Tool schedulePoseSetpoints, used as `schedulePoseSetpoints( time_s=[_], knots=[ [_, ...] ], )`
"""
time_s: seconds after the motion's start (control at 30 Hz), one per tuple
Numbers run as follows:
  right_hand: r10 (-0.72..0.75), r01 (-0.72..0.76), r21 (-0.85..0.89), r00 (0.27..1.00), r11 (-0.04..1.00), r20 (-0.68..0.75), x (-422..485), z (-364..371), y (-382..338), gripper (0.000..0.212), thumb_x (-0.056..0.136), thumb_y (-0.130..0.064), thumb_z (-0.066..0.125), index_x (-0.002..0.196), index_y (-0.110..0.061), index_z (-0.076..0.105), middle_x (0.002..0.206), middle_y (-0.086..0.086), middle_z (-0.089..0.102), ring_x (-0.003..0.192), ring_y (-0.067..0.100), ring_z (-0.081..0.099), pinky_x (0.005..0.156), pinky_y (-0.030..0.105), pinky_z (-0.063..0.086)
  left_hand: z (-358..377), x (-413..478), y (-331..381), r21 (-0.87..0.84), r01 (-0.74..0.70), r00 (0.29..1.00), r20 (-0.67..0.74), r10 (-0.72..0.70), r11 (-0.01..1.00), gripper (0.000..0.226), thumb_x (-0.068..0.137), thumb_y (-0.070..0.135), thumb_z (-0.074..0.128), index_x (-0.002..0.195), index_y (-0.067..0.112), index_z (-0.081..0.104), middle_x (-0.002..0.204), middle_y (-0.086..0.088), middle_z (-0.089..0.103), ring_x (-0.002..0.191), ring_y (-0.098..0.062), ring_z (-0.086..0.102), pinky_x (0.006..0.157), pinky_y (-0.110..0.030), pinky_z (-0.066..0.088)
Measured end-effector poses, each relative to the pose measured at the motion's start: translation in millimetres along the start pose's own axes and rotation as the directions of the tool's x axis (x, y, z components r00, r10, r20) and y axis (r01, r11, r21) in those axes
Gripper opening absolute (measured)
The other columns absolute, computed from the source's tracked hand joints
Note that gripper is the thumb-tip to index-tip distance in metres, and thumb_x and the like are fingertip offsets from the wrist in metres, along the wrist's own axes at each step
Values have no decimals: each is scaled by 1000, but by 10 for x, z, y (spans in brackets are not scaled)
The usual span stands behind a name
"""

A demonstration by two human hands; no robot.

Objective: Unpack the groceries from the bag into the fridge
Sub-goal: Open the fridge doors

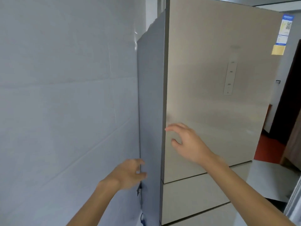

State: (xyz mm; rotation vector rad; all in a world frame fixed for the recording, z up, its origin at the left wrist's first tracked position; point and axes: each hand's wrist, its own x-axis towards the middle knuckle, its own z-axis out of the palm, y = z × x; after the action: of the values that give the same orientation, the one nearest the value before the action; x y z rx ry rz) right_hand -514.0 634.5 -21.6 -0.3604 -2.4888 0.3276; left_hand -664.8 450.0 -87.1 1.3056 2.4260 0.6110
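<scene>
A tall beige fridge (211, 95) fills the right half of the head view, its doors closed. Its grey side panel (151, 103) faces the wall. My right hand (187, 142) hovers with fingers spread at the left edge of the upper door, holding nothing. My left hand (128, 173) is lower, fingers loosely curled near the back edge of the grey side panel, also holding nothing. No grocery bag is in view.
A white tiled wall (65, 95) stands close on the left. The fridge has lower drawers (195, 196) under the upper door and stickers (285, 30) at its top right. A dark doorway and red floor (268, 147) lie at the right.
</scene>
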Motion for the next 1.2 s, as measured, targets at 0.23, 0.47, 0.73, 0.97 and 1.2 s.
schedulePoseSetpoints(
  time_s=[0.23,0.47,0.73,0.97,1.2],
  knots=[
    [227,-262,-4,843,965,-487,856,-20,-101,114,75,-50,76,153,-4,7,158,30,2,148,41,5,118,53,16,588,829,521,-418,-225,973,-149,178,880,93,91,36,66,157,28,1,149,21,24,139,1,26,111,-16,23],
    [222,-390,-256,835,885,-504,1152,173,-79,131,64,-47,82,154,-6,-4,157,35,-3,147,48,3,107,67,30,748,1049,464,-549,-159,967,-253,18,821,68,76,29,71,135,37,36,132,10,53,118,-5,53,102,-31,45],
    [226,-360,-180,830,915,-510,727,-17,-180,122,69,-36,73,154,-8,-9,159,29,-9,148,43,-7,113,65,23,922,628,538,-521,-235,961,-251,116,820,78,71,39,62,144,29,36,137,10,49,124,-5,51,104,-36,49],
    [219,-243,35,793,969,-568,-476,-562,-189,99,87,-24,69,156,-17,-2,164,2,2,151,18,9,118,39,27,1491,-73,1019,-526,-452,885,-362,292,720,57,84,16,61,125,48,37,119,16,48,107,6,49,82,-17,51],
    [316,-327,122,646,937,-695,-1627,-1228,25,68,92,-29,63,150,-18,28,147,-8,41,136,3,41,113,40,39,1929,-611,1684,-496,-632,760,-244,603,596,54,83,24,58,116,60,35,116,25,49,104,5,54,79,-7,47]
  ],
)
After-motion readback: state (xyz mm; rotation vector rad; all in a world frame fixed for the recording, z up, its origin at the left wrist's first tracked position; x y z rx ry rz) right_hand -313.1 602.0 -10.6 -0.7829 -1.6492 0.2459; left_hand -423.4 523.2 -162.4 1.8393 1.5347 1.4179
